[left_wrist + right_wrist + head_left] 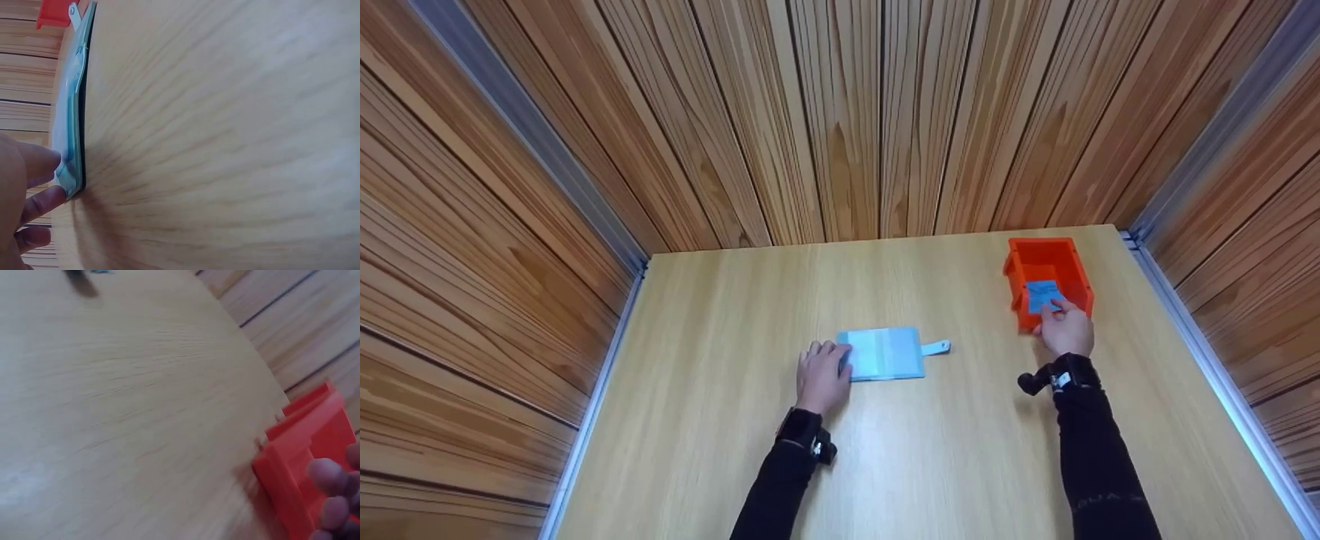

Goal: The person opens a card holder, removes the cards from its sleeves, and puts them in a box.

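Note:
A light blue card holder (881, 354) with clear inner pockets and a snap strap (936, 347) lies opened flat on the table. My left hand (821, 377) holds its left edge, thumb over the top and fingertips at the side. In the left wrist view, the thumb (42, 162) presses near the corner of the holder (72, 112). Over at the right, my right hand (1065, 330) reaches into the front of an orange bin (1046, 255) and pinches a blue card (1042, 295). The right wrist view shows curled fingers (332, 478) over the bin's rim; the card is hidden there.
The wooden table (720, 322) is bounded by slatted wood walls (840, 127) at the back and both sides. Metal rails (1222, 397) run along the side edges. The bin stands close to the back right corner.

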Demonstrator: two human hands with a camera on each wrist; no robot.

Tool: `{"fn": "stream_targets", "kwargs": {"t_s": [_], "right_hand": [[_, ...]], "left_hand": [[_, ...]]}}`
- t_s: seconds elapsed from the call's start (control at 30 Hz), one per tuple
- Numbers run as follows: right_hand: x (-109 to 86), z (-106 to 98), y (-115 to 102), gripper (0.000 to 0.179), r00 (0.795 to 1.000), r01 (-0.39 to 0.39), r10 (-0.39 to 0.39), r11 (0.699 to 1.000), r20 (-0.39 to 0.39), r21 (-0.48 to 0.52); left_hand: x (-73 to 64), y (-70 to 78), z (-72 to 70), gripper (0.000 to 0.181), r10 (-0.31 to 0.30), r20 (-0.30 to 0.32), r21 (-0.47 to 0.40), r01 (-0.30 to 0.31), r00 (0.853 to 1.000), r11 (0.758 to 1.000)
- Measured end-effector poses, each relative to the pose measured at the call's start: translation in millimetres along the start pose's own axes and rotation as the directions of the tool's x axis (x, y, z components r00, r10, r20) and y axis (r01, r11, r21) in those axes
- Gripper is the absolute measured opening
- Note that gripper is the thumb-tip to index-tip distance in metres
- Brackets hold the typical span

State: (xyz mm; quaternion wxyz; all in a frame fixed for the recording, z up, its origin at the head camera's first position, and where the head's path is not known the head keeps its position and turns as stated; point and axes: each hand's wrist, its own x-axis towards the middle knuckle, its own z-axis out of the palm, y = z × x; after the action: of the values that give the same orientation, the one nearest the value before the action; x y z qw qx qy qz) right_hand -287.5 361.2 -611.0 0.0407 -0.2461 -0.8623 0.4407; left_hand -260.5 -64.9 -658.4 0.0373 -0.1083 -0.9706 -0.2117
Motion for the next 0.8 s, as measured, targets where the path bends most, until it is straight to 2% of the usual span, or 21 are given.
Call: {"fn": "stream_targets", "kwargs": {"t_s": [0.03, 0.1, 0.17, 0.23, 0.3, 0.4, 0.47, 0.53, 0.57, 0.63, 0.67, 0.73, 0.8], "right_hand": [[-4.2, 5.4, -3.9, 0.049, 0.998, 0.055, -0.056, 0.998, -0.036, -0.018], [-12.3, 19.6, -12.8, 0.043, 0.978, 0.183, -0.188, 0.981, -0.087, -0.057], [-20.8, 37.6, -23.2, 0.039, 0.952, 0.295, -0.300, 0.953, -0.062, -0.074], [-30.5, 56.0, -32.4, 0.036, 0.930, 0.367, -0.365, 0.928, 0.044, -0.057], [-41.0, 73.8, -39.4, 0.037, 0.903, 0.401, -0.386, 0.915, 0.188, -0.051], [-54.4, 100.9, -49.0, 0.048, 0.826, 0.460, -0.394, 0.885, 0.403, -0.078], [-60.5, 115.8, -52.3, 0.058, 0.771, 0.528, -0.408, 0.839, 0.489, -0.133], [-64.4, 126.8, -53.3, 0.067, 0.733, 0.592, -0.419, 0.780, 0.537, -0.200], [-65.6, 131.0, -53.0, 0.071, 0.720, 0.618, -0.422, 0.750, 0.551, -0.234], [-66.8, 137.4, -51.7, 0.077, 0.711, 0.646, -0.421, 0.707, 0.563, -0.288], [-66.9, 139.8, -50.8, 0.079, 0.711, 0.648, -0.418, 0.701, 0.565, -0.297], [-66.4, 142.2, -48.8, 0.080, 0.711, 0.648, -0.418, 0.701, 0.566, -0.298], [-65.2, 142.8, -46.8, 0.079, 0.714, 0.641, -0.426, 0.717, 0.556, -0.274]], "left_hand": [[-0.2, -0.4, 0.8, 0.036, 0.000, 0.000, -0.002, 0.000, 1.000, 1.000], [0.0, -0.9, 1.8, 0.036, -0.001, -0.005, -0.004, 0.001, 1.000, 1.000], [0.0, -0.9, 2.4, 0.035, -0.003, -0.015, -0.011, 0.002, 1.000, 1.000], [-0.3, -0.3, 3.2, 0.035, -0.003, -0.023, -0.016, 0.003, 1.000, 1.000], [-0.9, 1.1, 4.4, 0.036, -0.004, -0.022, -0.024, 0.003, 1.000, 1.000], [-2.0, 0.2, 4.1, 0.036, -0.011, -0.018, -0.026, 0.011, 1.000, 1.000], [-2.6, 0.2, 4.0, 0.037, -0.011, -0.018, -0.022, 0.011, 1.000, 1.000], [-2.9, 0.2, 4.1, 0.037, -0.011, -0.018, -0.016, 0.011, 1.000, 1.000], [-3.0, 0.2, 4.1, 0.037, -0.012, -0.016, -0.013, 0.012, 1.000, 1.000], [-3.0, -0.2, 3.8, 0.037, -0.013, -0.014, -0.015, 0.013, 1.000, 1.000], [-3.1, -0.7, 3.7, 0.037, -0.015, -0.013, -0.015, 0.015, 1.000, 1.000], [-2.8, -1.1, 3.5, 0.037, -0.021, -0.008, -0.019, 0.021, 1.000, 1.000], [-2.0, -1.0, 3.6, 0.037, -0.029, 0.002, -0.026, 0.030, 1.000, 0.999]]}}
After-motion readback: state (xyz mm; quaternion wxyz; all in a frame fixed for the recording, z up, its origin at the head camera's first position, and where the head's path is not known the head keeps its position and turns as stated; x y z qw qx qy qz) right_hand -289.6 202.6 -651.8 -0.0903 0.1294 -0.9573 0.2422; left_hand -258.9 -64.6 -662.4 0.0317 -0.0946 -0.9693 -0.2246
